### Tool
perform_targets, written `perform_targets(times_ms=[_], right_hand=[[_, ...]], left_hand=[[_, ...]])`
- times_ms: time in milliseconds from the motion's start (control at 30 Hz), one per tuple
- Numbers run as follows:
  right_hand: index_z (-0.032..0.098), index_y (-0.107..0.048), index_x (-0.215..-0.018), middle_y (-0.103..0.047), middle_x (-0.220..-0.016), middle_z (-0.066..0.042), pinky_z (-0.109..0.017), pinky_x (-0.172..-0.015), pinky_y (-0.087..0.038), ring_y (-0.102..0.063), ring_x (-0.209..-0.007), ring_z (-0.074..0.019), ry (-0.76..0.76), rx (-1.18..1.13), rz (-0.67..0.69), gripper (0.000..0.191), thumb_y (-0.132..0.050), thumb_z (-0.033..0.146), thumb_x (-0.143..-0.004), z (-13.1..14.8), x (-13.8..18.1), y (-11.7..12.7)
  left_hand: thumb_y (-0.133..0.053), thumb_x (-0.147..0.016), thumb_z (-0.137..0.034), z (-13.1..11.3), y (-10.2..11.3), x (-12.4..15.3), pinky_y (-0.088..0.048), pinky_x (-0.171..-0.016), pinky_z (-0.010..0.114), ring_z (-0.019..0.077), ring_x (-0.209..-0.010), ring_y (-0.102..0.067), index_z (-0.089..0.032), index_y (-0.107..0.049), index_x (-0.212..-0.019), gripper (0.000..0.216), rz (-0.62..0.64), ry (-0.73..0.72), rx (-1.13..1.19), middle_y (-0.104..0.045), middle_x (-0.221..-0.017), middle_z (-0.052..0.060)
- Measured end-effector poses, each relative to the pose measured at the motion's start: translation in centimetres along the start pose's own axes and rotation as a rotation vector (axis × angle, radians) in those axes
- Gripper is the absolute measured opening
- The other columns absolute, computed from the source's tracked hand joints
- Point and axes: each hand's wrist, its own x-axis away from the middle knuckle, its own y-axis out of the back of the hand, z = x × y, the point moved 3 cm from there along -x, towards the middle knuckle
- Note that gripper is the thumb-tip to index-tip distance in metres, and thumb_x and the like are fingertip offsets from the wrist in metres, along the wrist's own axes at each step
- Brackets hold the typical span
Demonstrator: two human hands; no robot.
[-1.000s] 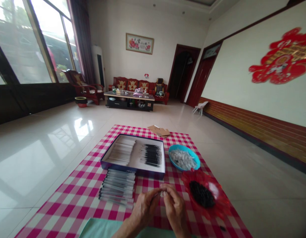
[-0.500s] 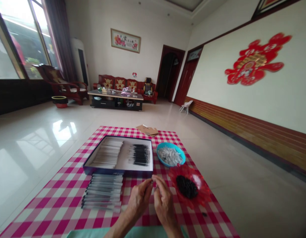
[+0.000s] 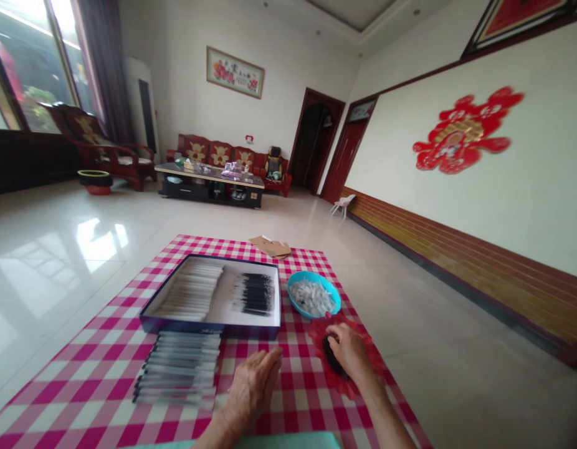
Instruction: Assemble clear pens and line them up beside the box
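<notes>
My right hand (image 3: 347,352) is down in a red glass dish (image 3: 363,352), its fingers curled over a heap of small black parts (image 3: 334,358). What it grips, if anything, is hidden. My left hand (image 3: 251,386) rests with its fingers together on the pink-and-white checked cloth (image 3: 298,399), just right of a row of clear pen-like tubes (image 3: 176,368). Above the dish stands a blue bowl (image 3: 338,299) of small clear parts (image 3: 311,297). A dark blue box lid (image 3: 209,325) holds white tubes and black-tipped refills (image 3: 255,294).
A flattened piece of cardboard (image 3: 270,246) lies at the far edge of the cloth. Polished floor tiles surround the cloth. A low coffee table (image 3: 209,178), a red sofa (image 3: 218,153) and an armchair (image 3: 99,149) stand far off. A green cloth (image 3: 270,441) shows at the bottom edge.
My hands have come apart from their position together near the box corner. The right hand has moved into the red dish, and the left has moved slightly left. The view has swung slightly.
</notes>
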Motion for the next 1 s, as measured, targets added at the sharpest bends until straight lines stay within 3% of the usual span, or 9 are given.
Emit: perform_targets(times_ms=[367, 633, 767, 867, 1000], right_hand=[[0.020, -0.070, -0.073, -0.066, -0.078, -0.005, -0.026, -0.070, -0.045, -0.062, -0.073, -0.0181, 0.039, -0.003, 0.054, 0.016, -0.055, 0.013, -0.074, -0.3, 0.4, -0.5], [0.020, -0.063, -0.059, -0.063, -0.068, -0.003, -0.027, -0.063, -0.044, -0.060, -0.065, -0.0177, -0.028, -0.123, -0.068, 0.011, -0.056, 0.016, -0.066, 0.1, 0.1, 0.2], [0.021, -0.062, -0.065, -0.065, -0.063, -0.001, -0.028, -0.063, -0.046, -0.062, -0.062, -0.0182, -0.106, -0.234, -0.128, 0.010, -0.056, 0.025, -0.072, 1.0, 0.5, 1.2], [0.020, -0.060, -0.069, -0.066, -0.061, -0.001, -0.026, -0.056, -0.048, -0.062, -0.058, -0.0169, -0.165, -0.454, -0.097, 0.017, -0.055, 0.034, -0.078, 3.0, 1.2, 1.6], [0.018, -0.061, -0.079, -0.065, -0.065, 0.000, -0.026, -0.056, -0.049, -0.061, -0.059, -0.0154, -0.233, -1.048, -0.050, 0.022, -0.066, 0.039, -0.074, 7.0, 2.3, 1.1]], left_hand=[[-0.036, -0.097, -0.026, -0.8, 0.3, -0.1, -0.051, -0.060, 0.025, 0.0162, -0.066, -0.063, -0.019, -0.059, -0.108, 0.027, 0.016, -0.002, -0.016, -0.065, -0.076, 0.005], [-0.036, -0.097, -0.026, -0.7, 0.2, 0.1, -0.052, -0.061, 0.025, 0.0163, -0.067, -0.065, -0.018, -0.059, -0.108, 0.027, 0.019, 0.012, 0.027, -0.066, -0.078, 0.006], [-0.036, -0.096, -0.023, -0.6, 0.1, 0.3, -0.051, -0.062, 0.025, 0.0164, -0.068, -0.064, -0.019, -0.059, -0.108, 0.026, 0.024, -0.002, 0.033, -0.064, -0.076, 0.005], [-0.038, -0.096, -0.022, -0.6, 0.0, 0.4, -0.051, -0.062, 0.025, 0.0161, -0.068, -0.063, -0.019, -0.058, -0.110, 0.025, 0.020, -0.005, 0.032, -0.064, -0.077, 0.005], [-0.039, -0.095, -0.022, -0.6, 0.2, 0.4, -0.051, -0.064, 0.026, 0.0164, -0.069, -0.063, -0.019, -0.058, -0.110, 0.024, 0.003, 0.004, 0.028, -0.064, -0.078, 0.005]])
